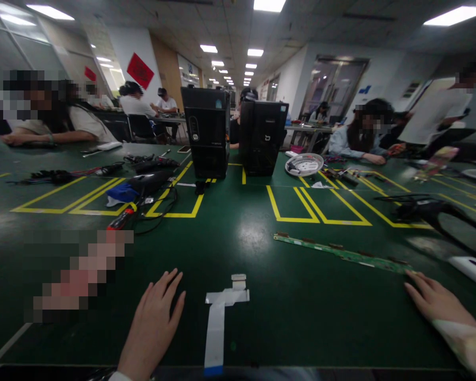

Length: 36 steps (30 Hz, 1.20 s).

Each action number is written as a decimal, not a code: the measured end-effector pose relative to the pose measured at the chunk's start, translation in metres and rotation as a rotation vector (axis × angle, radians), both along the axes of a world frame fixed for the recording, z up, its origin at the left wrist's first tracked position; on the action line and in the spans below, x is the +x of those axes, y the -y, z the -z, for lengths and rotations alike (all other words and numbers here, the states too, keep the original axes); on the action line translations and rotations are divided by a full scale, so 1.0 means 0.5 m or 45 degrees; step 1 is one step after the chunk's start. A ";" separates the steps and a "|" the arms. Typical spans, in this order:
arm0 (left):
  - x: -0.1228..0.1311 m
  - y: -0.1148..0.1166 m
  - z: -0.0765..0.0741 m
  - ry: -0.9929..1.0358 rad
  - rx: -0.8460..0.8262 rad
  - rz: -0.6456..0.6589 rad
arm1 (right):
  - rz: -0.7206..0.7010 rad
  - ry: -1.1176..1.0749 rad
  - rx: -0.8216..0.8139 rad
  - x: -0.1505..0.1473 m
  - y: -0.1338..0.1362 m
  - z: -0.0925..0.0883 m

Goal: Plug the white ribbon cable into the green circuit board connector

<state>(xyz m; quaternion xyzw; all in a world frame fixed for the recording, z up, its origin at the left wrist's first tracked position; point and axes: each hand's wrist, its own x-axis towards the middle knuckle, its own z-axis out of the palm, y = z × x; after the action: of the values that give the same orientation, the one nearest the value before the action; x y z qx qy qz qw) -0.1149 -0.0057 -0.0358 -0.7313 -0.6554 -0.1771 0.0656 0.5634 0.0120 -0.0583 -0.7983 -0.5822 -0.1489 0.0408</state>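
My left hand (154, 320) rests palm down on the green table, fingers stretched and thumb apart, holding nothing. Just right of it lies a white flat ribbon cable (216, 334), folded near its far end, with a connector there and a blue strip at its near end. My right hand (440, 300) is at the right side with its fingers extended. Its fingertips touch or nearly touch the right end of a long, narrow green circuit board (341, 253), which lies slanted on the table.
Two black computer towers (206, 135) stand at the table's middle. Dark cables and a blue item (122, 193) lie to the left, near a red-handled tool (121, 219). A round white basket (304, 164) and a black frame (424, 209) are at right. People sit around the table.
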 end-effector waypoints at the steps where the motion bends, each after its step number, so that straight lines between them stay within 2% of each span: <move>1: 0.000 0.000 0.000 -0.003 0.002 -0.002 | -0.018 -0.044 -0.070 -0.030 -0.014 -0.006; 5: 0.000 0.000 -0.002 -0.009 0.002 -0.003 | -0.191 -0.042 -0.153 -0.158 -0.057 -0.025; 12: 0.000 -0.001 -0.004 -0.025 -0.004 -0.006 | -0.524 0.120 -0.004 -0.391 -0.087 -0.037; 17: 0.002 0.001 -0.006 -0.039 -0.001 -0.013 | -0.684 0.048 0.030 -0.502 -0.087 -0.044; 21: 0.003 0.001 -0.005 -0.036 0.024 -0.002 | -0.788 -0.005 0.013 -0.535 -0.088 -0.060; 26: 0.002 -0.001 -0.003 -0.024 0.022 0.007 | -0.845 -0.086 -0.014 -0.498 -0.137 -0.116; 29: 0.001 -0.001 -0.002 -0.026 0.017 0.003 | -1.019 -0.168 0.092 -0.485 -0.169 -0.143; 32: 0.001 0.001 -0.001 -0.028 0.025 -0.005 | -1.257 -0.292 0.173 -0.510 -0.176 -0.135; 36: 0.001 0.002 0.001 -0.020 0.018 -0.012 | -1.411 -0.327 0.121 -0.563 -0.160 -0.086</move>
<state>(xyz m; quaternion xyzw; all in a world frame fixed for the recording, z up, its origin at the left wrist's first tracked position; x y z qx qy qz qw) -0.1143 -0.0066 -0.0364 -0.7292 -0.6569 -0.1757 0.0767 0.2817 0.0922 -0.0153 -0.3826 -0.8969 -0.0330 0.2192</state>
